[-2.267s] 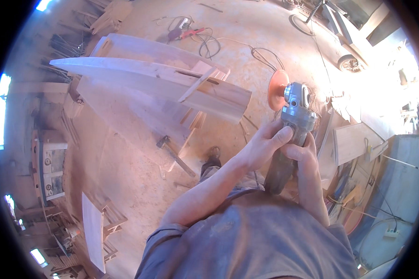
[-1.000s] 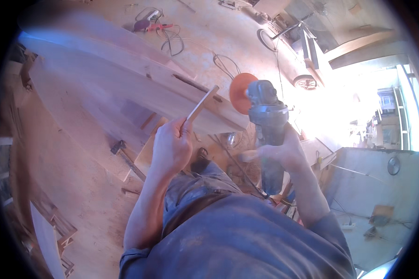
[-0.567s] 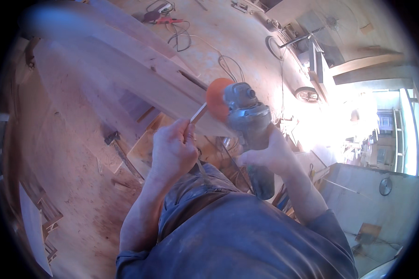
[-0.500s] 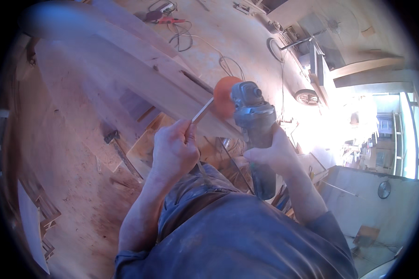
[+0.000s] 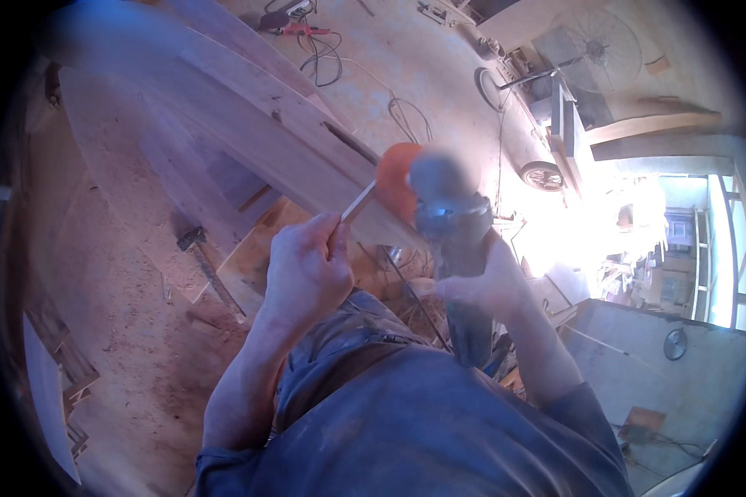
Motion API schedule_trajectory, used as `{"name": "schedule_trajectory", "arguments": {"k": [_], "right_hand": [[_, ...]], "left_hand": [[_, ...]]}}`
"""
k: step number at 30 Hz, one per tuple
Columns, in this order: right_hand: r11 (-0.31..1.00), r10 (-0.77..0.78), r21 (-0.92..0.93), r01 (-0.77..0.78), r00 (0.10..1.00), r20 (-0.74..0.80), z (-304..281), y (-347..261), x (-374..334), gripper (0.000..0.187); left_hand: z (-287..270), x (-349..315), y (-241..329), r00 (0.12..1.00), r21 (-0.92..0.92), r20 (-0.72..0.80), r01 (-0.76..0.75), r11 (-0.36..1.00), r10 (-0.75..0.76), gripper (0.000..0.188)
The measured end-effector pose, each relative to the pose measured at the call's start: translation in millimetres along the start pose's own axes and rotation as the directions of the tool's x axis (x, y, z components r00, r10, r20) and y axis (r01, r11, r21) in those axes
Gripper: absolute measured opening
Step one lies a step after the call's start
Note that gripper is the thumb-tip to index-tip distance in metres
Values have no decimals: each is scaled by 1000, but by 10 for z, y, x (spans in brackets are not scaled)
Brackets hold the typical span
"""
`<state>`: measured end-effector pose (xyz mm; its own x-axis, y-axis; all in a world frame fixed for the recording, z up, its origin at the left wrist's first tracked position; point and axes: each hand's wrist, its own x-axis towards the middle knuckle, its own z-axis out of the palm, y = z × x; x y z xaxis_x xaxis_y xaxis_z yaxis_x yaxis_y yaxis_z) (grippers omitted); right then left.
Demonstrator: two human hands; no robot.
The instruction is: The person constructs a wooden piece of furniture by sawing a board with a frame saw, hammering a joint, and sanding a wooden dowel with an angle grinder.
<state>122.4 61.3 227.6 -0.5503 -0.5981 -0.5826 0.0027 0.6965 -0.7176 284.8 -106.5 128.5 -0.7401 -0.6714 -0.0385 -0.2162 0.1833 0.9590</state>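
A person's left hand (image 5: 307, 269) is closed around a thin pale stick (image 5: 358, 201), its far tip touching the orange disc (image 5: 396, 180) of an angle grinder (image 5: 452, 240) held in front of the chest; the right hand (image 5: 489, 282) is clamped on the grinder's grey body, whose head is blurred and hard to make out, and whose lower end is hidden behind the blue shirt (image 5: 406, 422). Beyond the hands lie long wooden planks (image 5: 249, 132), a hammer (image 5: 207, 269) on the sawdust-covered floor (image 5: 133, 331) and black cables (image 5: 331, 66); the bright doorway at right is washed out
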Motion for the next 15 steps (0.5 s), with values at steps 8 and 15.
{"name": "schedule_trajectory", "arguments": {"k": [8,15], "right_hand": [[1000,-28,8,28,999,-19,0,23,29,85],[998,-64,-17,65,998,20,77,22,21,84]], "left_hand": [[-33,2,35,1000,-13,10,-3,1000,3,17],[-30,2,-2,1000,-22,17,-7,1000,7,18]]}}
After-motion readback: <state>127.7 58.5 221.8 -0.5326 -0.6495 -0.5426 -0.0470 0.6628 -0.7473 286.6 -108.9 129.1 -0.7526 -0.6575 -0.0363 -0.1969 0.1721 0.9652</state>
